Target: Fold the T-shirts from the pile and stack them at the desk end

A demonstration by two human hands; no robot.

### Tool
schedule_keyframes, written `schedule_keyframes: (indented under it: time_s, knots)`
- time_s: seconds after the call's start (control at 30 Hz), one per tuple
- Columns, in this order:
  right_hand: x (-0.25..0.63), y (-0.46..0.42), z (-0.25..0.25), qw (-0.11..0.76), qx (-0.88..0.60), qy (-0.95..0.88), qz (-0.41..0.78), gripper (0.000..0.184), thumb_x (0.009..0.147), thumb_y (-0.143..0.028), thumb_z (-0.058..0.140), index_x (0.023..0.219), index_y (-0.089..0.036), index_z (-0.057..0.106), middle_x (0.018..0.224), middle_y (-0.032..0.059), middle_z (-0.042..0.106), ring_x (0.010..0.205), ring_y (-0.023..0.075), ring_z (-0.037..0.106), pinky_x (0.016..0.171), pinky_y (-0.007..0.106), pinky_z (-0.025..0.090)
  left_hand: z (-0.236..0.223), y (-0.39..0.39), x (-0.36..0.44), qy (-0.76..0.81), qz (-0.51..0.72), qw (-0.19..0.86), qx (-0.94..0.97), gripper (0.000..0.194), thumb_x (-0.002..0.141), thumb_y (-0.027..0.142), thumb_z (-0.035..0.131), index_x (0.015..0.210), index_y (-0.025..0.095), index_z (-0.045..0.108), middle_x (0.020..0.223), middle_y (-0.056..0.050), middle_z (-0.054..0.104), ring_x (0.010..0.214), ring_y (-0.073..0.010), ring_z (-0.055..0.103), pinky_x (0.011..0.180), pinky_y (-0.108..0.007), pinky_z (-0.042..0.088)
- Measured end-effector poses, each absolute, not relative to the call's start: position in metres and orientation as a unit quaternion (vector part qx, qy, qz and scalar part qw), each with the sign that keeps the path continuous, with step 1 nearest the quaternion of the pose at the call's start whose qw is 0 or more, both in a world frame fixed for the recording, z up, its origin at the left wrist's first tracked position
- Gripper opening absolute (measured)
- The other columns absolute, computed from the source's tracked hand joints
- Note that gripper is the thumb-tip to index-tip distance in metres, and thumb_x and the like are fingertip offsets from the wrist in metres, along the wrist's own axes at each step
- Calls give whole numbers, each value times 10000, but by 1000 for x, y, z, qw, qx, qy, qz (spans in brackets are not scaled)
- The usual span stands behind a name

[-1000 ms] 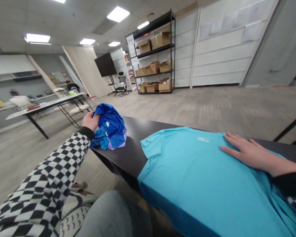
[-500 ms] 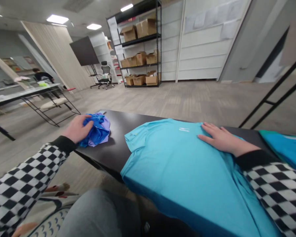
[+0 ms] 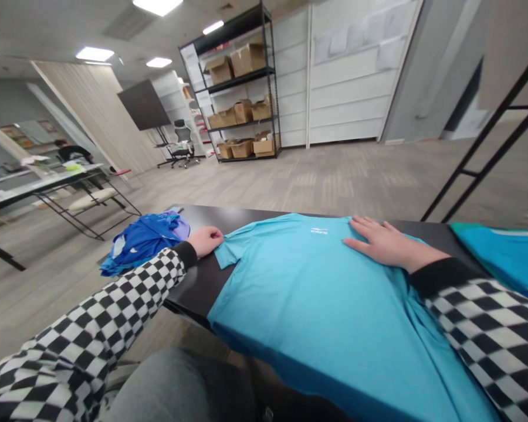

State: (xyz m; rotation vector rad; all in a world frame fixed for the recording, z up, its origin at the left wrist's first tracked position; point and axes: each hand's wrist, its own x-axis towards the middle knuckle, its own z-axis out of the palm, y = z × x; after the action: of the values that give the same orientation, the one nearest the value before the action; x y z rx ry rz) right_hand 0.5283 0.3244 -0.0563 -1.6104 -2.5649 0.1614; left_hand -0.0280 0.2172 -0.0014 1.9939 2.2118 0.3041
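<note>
A light blue T-shirt (image 3: 308, 299) lies spread over a dark bench, its lower part hanging over the near edge. My left hand (image 3: 206, 240) pinches the end of the shirt's left sleeve, fingers closed. On the shirt's upper right, close to the small white print, my right hand (image 3: 378, 241) rests flat with its fingers stretched out. Behind my left wrist sits a crumpled pile of dark blue cloth (image 3: 143, 241), with some purple cloth (image 3: 183, 227) at its right side.
The black bench top (image 3: 202, 215) shows around the shirt. A folded blue and green garment (image 3: 501, 252) lies at the right end. Black metal bars (image 3: 470, 170) stand beyond it. Farther back are a shelf with cardboard boxes (image 3: 246, 111) and a person (image 3: 73, 153) at a table.
My left hand has let go of the blue cloth pile and moved right to the shirt's sleeve. The pile now lies more spread out. My right hand stays on the shirt.
</note>
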Motion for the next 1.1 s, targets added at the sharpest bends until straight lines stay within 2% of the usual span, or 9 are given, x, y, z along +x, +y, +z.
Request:
schedule_keyframes:
  time_s: [0.3, 0.4, 0.47, 0.57, 0.73, 0.83, 0.93, 1.03, 1.1]
  knots:
    - [522, 319, -50, 40, -534, -843, 54, 957, 1072, -783, 300, 1797, -173, 443, 1890, 147, 321, 1768, 401, 266, 1414, 717, 219, 20, 269, -34, 771, 66, -27, 633, 246, 947, 316, 633, 972, 198, 848, 1097, -165, 853, 1095, -356, 786, 1032, -458, 599]
    - [521, 318, -47, 40, -534, -843, 52, 959, 1067, -789, 301, 1790, -178, 457, 1890, 151, 321, 1771, 408, 251, 1417, 708, 218, 15, 278, -10, 765, 71, -57, 638, 397, 923, 259, 625, 1242, 184, 849, 1359, -211, 806, 1296, -419, 738, 1149, -568, 557]
    - [522, 317, -47, 52, -531, -845, 49, 958, 1066, -801, 308, 1785, -190, 469, 1885, 157, 333, 1769, 419, 254, 1413, 719, 215, 6, 275, 12, 735, 84, -70, 669, 548, 968, 264, 568, 1473, 184, 766, 1547, -200, 723, 1453, -394, 662, 1260, -565, 493]
    - [521, 317, -46, 71, -525, -847, 42, 939, 1072, -806, 300, 1782, -219, 483, 1877, 152, 356, 1764, 431, 265, 1410, 742, 189, -16, 256, 44, 661, 69, -34, 746, 661, 1051, 420, 538, 1667, 199, 629, 1731, -155, 595, 1613, -338, 547, 1365, -487, 411]
    - [521, 315, -47, 63, -528, -844, 68, 960, 1047, -831, 365, 1806, -251, 449, 1887, 137, 335, 1757, 438, 278, 1412, 735, 196, -29, 225, 63, 647, -35, 71, 758, 997, 1051, 792, 495, 1845, 204, 357, 1919, -191, 217, 1770, -497, 217, 1402, -691, 262]
    - [520, 313, -46, 60, -530, -843, 76, 980, 1034, -842, 380, 1819, -256, 426, 1897, 128, 312, 1762, 437, 262, 1413, 728, 203, -6, 233, 58, 645, -45, 93, 758, 1024, 929, 805, 694, 1739, 192, 559, 1834, -202, 442, 1689, -466, 440, 1386, -553, 380]
    - [518, 310, -43, 52, -537, -838, 76, 1001, 1032, -839, 376, 1822, -224, 414, 1905, 140, 285, 1766, 435, 249, 1421, 710, 197, 14, 252, 63, 665, 32, 51, 744, 705, 1018, 647, 612, 1488, 147, 774, 1543, -198, 744, 1447, -382, 705, 1283, -462, 520]
    - [516, 308, -40, 40, -542, -836, 69, 1013, 1039, -827, 354, 1824, -189, 397, 1911, 156, 250, 1771, 428, 243, 1424, 698, 203, 9, 268, 83, 644, 81, 35, 760, 684, 1107, 521, 428, 1588, 110, 688, 1601, -183, 708, 1508, -311, 663, 1329, -412, 468]
    - [516, 305, -38, 35, -540, -838, 70, 1019, 1043, -831, 343, 1831, -186, 376, 1912, 161, 243, 1773, 427, 237, 1422, 704, 203, -6, 274, 98, 609, 55, 63, 789, 761, 1099, 566, 448, 1716, 136, 562, 1767, -163, 559, 1651, -312, 525, 1396, -426, 375]
